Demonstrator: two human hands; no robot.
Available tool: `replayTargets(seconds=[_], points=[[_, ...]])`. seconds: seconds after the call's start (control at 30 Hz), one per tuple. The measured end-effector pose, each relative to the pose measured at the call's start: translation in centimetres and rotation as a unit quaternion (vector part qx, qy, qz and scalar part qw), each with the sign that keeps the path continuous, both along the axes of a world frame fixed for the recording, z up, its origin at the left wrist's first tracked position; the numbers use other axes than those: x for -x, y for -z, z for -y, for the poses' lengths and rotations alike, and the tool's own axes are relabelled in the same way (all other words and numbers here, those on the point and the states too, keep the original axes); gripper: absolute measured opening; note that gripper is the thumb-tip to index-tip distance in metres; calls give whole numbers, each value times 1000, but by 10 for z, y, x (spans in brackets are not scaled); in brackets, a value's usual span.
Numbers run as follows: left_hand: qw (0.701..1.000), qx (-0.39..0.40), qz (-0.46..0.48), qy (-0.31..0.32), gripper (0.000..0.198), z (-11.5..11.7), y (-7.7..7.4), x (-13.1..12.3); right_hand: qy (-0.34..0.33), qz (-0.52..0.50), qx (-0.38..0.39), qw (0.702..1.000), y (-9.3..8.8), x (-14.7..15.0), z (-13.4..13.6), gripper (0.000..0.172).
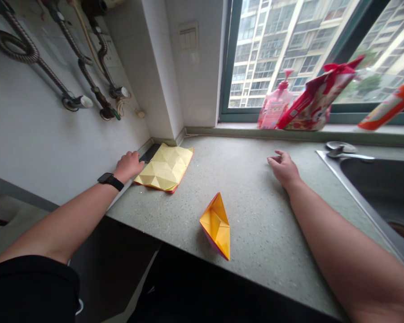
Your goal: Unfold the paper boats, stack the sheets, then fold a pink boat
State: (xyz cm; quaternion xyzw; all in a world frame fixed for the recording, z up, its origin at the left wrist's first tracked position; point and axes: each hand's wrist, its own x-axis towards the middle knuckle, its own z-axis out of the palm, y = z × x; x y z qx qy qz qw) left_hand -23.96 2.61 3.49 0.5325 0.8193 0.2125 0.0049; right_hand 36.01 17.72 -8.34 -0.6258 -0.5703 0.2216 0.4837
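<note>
On the table [256,224], the fingers [133,157] of the left hand [128,168] curl loosely just beside the folded paper [164,167], the right hand [283,169] well apart

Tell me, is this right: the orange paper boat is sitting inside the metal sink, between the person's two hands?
Not quite. The head camera view shows the paper boat on the speckled countertop, not inside the metal sink. It does lie between the left hand and the right hand.
</note>
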Motion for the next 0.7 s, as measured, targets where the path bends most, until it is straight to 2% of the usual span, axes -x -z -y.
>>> replayTargets(seconds=[0.1,0.2,0.3,0.4,0.5,0.7], points=[[989,-4,-115,96,47,-13,2,-19,11,10,-9,1000,-1,2,2,61],[974,0,-117,196,55,-33,10,-50,18,15,-20,1000,-3,4,4,58],[954,52,-120,271,60,-50,21,-78,17,18,-23,999,-5,4,7,57],[947,125,-126,269,66,-57,34,-92,19,29,-23,999,-8,6,10,56],[942,173,-124,260,68,-57,47,-92,18,43,-34,998,-10,8,10,53],[941,171,-127,262,69,-57,63,-87,18,60,-40,997,-10,9,10,51]])
